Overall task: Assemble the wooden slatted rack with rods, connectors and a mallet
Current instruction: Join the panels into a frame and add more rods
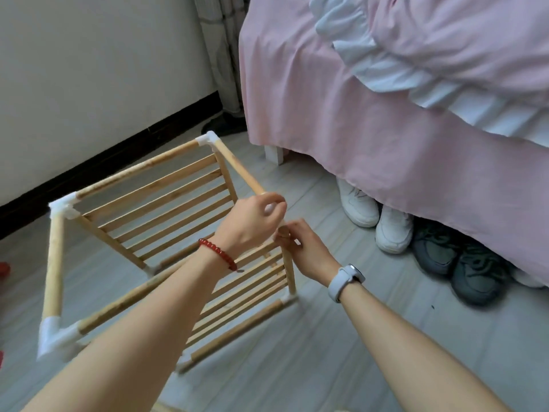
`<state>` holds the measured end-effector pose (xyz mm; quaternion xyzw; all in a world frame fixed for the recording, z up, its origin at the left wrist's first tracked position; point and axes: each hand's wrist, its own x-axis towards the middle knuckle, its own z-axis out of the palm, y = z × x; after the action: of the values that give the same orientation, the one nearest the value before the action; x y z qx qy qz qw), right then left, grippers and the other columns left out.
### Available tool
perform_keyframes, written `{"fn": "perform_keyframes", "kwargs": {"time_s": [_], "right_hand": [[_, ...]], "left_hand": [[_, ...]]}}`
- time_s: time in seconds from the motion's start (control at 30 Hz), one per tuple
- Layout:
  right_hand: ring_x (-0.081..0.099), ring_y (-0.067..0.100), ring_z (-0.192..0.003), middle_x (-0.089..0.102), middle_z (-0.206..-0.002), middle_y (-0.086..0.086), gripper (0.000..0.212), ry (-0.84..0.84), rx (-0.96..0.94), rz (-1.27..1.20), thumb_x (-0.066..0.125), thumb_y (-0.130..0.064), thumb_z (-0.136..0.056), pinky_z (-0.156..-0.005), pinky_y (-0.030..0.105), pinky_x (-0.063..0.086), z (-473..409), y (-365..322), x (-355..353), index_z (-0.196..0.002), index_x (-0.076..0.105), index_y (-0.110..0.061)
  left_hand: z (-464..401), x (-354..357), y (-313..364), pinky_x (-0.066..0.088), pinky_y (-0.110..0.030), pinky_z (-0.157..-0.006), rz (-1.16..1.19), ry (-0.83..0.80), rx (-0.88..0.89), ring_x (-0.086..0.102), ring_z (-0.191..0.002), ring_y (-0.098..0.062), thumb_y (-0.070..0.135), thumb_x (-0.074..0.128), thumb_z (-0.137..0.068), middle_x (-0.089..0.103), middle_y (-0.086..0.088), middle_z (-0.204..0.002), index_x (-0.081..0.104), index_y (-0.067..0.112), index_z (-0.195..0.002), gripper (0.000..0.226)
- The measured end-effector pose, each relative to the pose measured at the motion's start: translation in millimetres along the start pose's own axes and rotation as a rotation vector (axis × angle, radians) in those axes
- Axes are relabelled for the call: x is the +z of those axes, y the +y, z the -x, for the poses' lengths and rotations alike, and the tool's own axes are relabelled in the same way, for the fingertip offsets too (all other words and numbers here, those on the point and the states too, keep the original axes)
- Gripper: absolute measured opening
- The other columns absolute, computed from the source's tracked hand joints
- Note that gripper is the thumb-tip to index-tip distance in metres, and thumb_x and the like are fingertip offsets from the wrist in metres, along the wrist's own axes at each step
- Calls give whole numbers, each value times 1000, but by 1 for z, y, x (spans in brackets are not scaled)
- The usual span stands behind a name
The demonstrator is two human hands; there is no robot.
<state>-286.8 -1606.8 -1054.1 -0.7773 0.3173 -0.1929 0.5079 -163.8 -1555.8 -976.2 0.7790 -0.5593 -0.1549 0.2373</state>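
Observation:
The wooden slatted rack (166,203) stands on the floor, its round rods joined by white plastic connectors (64,208) at the corners. Two slatted panels show, one at the far side and one low under my arms. My left hand (255,221), with a red bead bracelet at the wrist, grips a white connector at the near right top corner, where the top rod (237,168) ends. My right hand (306,251), a watch on its wrist, pinches the top of the upright rod (289,272) just below that corner. No mallet is in view.
A bed with a pink sheet (356,129) stands to the right. White sneakers (374,215) and dark grey shoes (463,269) sit under its edge. A white wall with a dark skirting (104,162) runs behind the rack. A red object (3,270) lies at the left edge.

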Motion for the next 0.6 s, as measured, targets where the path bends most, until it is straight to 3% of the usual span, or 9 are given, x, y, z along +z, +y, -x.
{"fn": "perform_keyframes", "kwargs": {"time_s": [0.1, 0.23, 0.3, 0.37, 0.5, 0.6], "right_hand": [[55, 14, -91, 48, -94, -11, 15, -30, 12, 35, 49, -13, -95, -85, 31, 47, -4, 2, 2, -89, 54, -26], [49, 12, -70, 46, -70, -11, 27, -47, 57, 58, 46, -15, -96, -73, 36, 46, -19, 0, -1, -72, 43, -29], [51, 8, -73, 51, -75, -12, 25, -78, 35, 24, 46, -17, -96, -72, 30, 44, -14, 4, -2, -74, 49, -28], [56, 10, -87, 57, -88, -11, 17, -56, 19, -83, 49, -17, -96, -82, 27, 45, -5, 9, 3, -84, 57, -26], [54, 5, -91, 56, -92, -16, 30, -4, 54, -207, 49, -19, -97, -81, 21, 41, 3, 15, 9, -80, 52, -43], [54, 7, -92, 56, -94, -15, 26, -23, 48, -205, 48, -20, -97, -80, 21, 41, 2, 14, 6, -83, 52, -41]], "left_hand": [[6, -1, 4, 43, -7, -65, 16, 34, 23, 63, -82, -9, 28, 45, -98, 66, -1, -101, 64, 15, -112, 27], [30, 14, 23, 51, -10, -61, -1, -27, 126, 60, -72, 0, 29, 46, -97, 64, 4, -94, 63, 17, -116, 28], [28, 8, 18, 52, -11, -61, 11, 2, 93, 60, -70, 3, 29, 46, -97, 64, 3, -96, 63, 16, -115, 27], [19, -1, 12, 49, -8, -60, 12, 12, 80, 58, -68, 7, 28, 47, -97, 63, 3, -97, 64, 15, -112, 26], [17, 3, 10, 52, -15, -63, 5, -8, 88, 61, -71, 1, 27, 47, -98, 61, 4, -96, 64, 16, -109, 23], [13, 1, 7, 48, -8, -64, -30, -4, 102, 59, -70, 2, 25, 47, -98, 63, 2, -95, 64, 15, -107, 22]]}}
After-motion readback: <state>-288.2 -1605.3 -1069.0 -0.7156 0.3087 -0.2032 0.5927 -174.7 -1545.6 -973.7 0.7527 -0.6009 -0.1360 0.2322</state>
